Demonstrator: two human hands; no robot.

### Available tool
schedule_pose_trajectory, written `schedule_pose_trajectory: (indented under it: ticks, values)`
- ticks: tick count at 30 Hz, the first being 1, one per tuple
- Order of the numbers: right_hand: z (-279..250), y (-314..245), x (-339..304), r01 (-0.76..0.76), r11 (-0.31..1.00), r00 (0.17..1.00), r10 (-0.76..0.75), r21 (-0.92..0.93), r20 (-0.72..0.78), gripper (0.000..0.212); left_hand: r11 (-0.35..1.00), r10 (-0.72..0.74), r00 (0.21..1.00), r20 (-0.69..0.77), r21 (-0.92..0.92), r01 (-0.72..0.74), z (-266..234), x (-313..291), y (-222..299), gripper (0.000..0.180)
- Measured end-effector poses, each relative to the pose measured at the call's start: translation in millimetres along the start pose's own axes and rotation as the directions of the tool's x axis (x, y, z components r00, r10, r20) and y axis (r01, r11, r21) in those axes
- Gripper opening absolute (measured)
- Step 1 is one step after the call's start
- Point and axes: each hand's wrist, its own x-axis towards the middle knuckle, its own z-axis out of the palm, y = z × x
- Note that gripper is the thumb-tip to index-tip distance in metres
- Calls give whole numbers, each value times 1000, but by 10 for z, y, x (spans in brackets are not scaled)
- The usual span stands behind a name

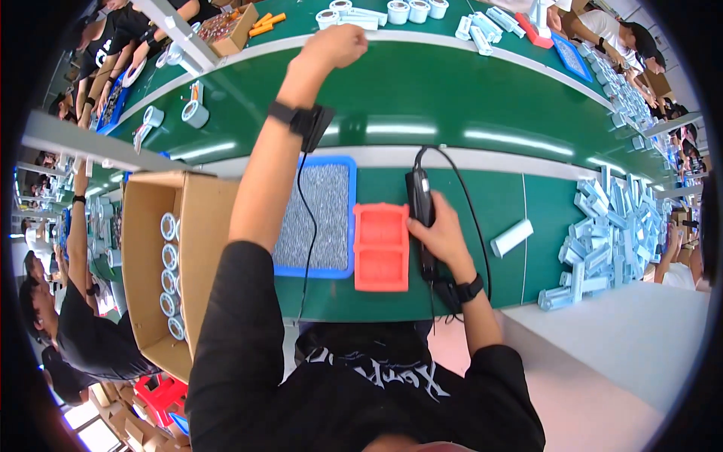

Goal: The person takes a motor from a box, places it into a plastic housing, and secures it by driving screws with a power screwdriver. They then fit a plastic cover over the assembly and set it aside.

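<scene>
My left hand point(337, 47) is stretched far forward over the green conveyor belt point(392, 90). Its fingers are curled closed beside pale blue plastic parts point(348, 21) on the far ledge; what they hold, if anything, is hidden. My right hand point(443, 232) is wrapped round a black corded electric screwdriver point(420, 197) lying along the right of a red two-pocket fixture point(382, 260). To the fixture's left is a blue-rimmed tray point(351, 226) full of small grey metal pieces, probably screws. One pale blue tube-shaped part point(512, 239) lies right of my right hand.
A cardboard box point(154, 264) with several round pale parts stands at left. Pale blue plastic pieces point(602, 233) are heaped at right, by a white surface point(602, 339). A black cable point(468, 188) loops near the screwdriver. Other people work around the line.
</scene>
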Motion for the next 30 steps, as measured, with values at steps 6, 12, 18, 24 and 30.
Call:
schedule_pose_trajectory:
  ticks: [6,12,18,24,30]
  values:
    - [-194,-239,-14,-88,924,981,145,-373,128,53,963,-204,951,233,-125,237,-274,-2131,332,33]
    - [-335,-997,41,173,878,966,-62,-446,252,46,938,-49,998,42,-342,60,-772,-3905,896,47]
    - [276,-2497,113,714,697,557,-508,-66,656,47,633,228,949,216,-774,24,-1388,-5518,780,61]
    - [1517,-3614,489,863,502,144,-349,55,926,45,566,-806,478,-350,-215,796,-2520,-6957,273,42]
    - [2928,-3244,1023,950,-169,40,-768,-264,639,41,754,-338,937,-83,572,323,-2850,-4794,-1506,24]
